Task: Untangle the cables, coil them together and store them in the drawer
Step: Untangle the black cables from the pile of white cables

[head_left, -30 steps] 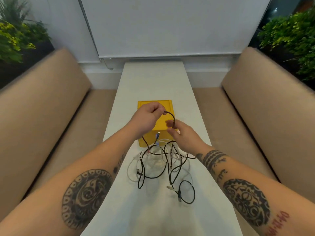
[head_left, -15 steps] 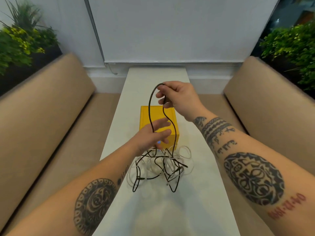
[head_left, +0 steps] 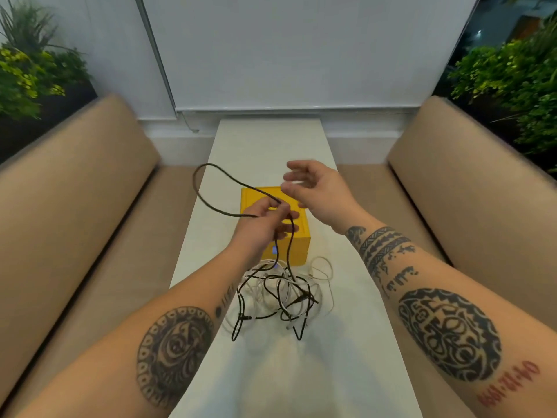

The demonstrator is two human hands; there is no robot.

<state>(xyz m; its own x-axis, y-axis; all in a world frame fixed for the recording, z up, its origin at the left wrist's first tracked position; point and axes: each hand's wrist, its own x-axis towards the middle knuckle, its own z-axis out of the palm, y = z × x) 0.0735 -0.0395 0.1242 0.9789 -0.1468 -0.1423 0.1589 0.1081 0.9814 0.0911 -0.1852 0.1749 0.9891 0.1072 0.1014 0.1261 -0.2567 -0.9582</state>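
A tangle of black and white cables (head_left: 280, 297) lies on the narrow white table (head_left: 355, 327), just in front of a small yellow drawer box (head_left: 298, 245). My left hand (head_left: 265, 221) pinches a black cable (head_left: 205, 194) above the box; the cable arcs up and out to the left in a loop, and its other run drops down into the tangle. My right hand (head_left: 316, 188) hovers to the right of the left hand, over the box's far edge, with fingers spread and nothing in them.
Beige bench seats (head_left: 90, 206) flank the table on both sides, the right one (head_left: 470, 191) equally close. Green plants (head_left: 33, 70) stand behind each backrest. A white blind (head_left: 295, 55) hangs at the table's far end.
My right hand let go of the black cable loop and dropped lower, fingers open. My left hand rose and took the cable; the loop now swings out to the left.
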